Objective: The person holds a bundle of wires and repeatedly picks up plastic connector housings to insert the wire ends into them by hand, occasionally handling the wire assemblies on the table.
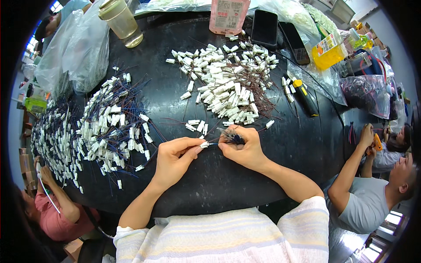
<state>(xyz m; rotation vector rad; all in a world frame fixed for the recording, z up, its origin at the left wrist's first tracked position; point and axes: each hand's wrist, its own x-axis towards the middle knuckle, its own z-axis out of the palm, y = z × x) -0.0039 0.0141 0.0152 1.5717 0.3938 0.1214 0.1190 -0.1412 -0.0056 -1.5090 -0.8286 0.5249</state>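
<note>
Near the table's front edge, a small white connector (204,144) is pinched by the left hand (175,157), while a bundle of dark wires (232,136) is clenched in the right hand (243,147). At the black table's (210,184) far edge, a pink labelled pouch (228,15) is propped; a yellow labelled bottle (328,51) is seen rightward.

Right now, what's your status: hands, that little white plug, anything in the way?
Left hand pinching white connector. Right hand gripping wire bundle, feeding one wire in. Nothing between hands; brown-wired pile behind, blue-wired pile to the left.
</note>
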